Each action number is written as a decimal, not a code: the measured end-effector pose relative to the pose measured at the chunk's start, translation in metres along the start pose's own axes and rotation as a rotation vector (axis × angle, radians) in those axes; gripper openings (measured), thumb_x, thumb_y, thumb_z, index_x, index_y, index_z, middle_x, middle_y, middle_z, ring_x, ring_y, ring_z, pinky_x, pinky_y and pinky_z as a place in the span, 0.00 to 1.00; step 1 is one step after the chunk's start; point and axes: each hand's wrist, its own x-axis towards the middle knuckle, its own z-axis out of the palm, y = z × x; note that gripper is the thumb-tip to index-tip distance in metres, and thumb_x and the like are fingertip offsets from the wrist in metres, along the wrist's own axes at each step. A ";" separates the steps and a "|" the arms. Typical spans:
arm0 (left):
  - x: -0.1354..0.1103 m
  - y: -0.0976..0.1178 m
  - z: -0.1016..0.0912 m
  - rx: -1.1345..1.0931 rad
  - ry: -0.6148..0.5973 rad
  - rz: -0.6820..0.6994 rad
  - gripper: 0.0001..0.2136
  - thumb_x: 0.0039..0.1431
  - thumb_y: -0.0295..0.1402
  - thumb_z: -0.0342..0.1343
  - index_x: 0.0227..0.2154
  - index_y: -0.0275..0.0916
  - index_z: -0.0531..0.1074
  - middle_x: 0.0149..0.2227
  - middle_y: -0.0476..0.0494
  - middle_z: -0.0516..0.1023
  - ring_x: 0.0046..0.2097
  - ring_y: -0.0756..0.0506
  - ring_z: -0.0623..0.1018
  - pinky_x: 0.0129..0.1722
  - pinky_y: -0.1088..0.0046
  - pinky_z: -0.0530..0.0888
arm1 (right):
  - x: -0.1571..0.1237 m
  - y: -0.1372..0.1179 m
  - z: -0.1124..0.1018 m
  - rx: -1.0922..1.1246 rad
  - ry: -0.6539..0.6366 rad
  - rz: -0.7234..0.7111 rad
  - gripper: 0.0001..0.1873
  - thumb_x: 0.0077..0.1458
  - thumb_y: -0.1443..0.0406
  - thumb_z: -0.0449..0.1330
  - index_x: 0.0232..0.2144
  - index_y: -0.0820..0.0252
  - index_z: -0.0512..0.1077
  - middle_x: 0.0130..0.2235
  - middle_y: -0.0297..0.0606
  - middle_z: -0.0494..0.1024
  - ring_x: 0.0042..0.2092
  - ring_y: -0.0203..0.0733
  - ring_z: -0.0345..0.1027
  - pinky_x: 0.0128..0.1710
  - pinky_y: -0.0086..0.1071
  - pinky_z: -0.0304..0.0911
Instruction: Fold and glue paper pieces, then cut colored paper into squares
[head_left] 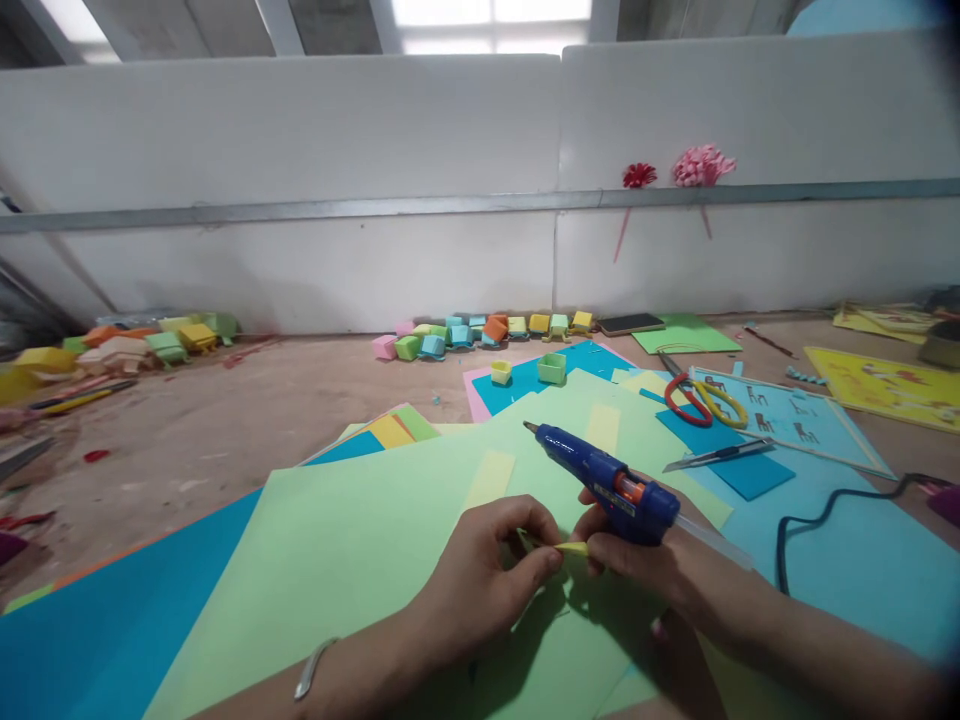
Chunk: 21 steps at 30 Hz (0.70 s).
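My left hand [499, 555] is closed, pinching one end of a small yellow paper piece [574, 549] between thumb and finger. At the other end of that piece are the thumb and fingertips of my right hand [637, 560]. A blue hot glue gun [611, 480] with a clear glue stick at its rear rests in my right hand, its nozzle pointing up and to the left. Both hands hover over a large light green paper sheet [360, 540]. How the right fingers wrap the gun's handle is partly hidden.
Red-and-yellow scissors [694, 400] and a craft knife [720, 455] lie at right near a dark cord [821, 520]. Small yellow [501, 373] and green [552, 369] paper boxes stand ahead. Folded paper models [495, 328] line the wall; more models [169, 346] sit at far left.
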 end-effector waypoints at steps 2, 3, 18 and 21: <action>-0.001 0.001 0.000 0.026 0.023 0.058 0.03 0.52 0.30 0.57 0.25 0.38 0.73 0.28 0.45 0.79 0.33 0.46 0.75 0.36 0.69 0.71 | 0.000 -0.001 0.001 -0.036 0.001 -0.014 0.15 0.50 0.57 0.65 0.38 0.56 0.69 0.31 0.33 0.80 0.33 0.40 0.72 0.33 0.33 0.67; -0.001 0.001 0.000 0.037 0.039 0.092 0.03 0.52 0.29 0.57 0.25 0.38 0.73 0.29 0.45 0.79 0.33 0.46 0.76 0.37 0.69 0.72 | 0.000 -0.001 0.001 -0.052 0.000 -0.027 0.15 0.50 0.57 0.65 0.37 0.55 0.69 0.30 0.33 0.79 0.33 0.41 0.73 0.33 0.33 0.68; -0.002 -0.004 0.000 0.094 0.028 0.535 0.09 0.59 0.21 0.54 0.31 0.38 0.78 0.33 0.42 0.78 0.35 0.49 0.79 0.35 0.74 0.75 | -0.003 0.009 -0.004 -0.132 -0.009 -0.098 0.11 0.57 0.56 0.62 0.34 0.57 0.72 0.29 0.33 0.77 0.33 0.40 0.72 0.34 0.31 0.65; -0.002 -0.002 -0.001 0.098 0.009 0.522 0.11 0.59 0.22 0.52 0.25 0.38 0.76 0.32 0.42 0.77 0.33 0.49 0.78 0.34 0.74 0.75 | -0.003 0.008 -0.001 -0.091 -0.003 -0.058 0.11 0.56 0.57 0.62 0.36 0.58 0.72 0.28 0.33 0.77 0.32 0.39 0.71 0.31 0.30 0.65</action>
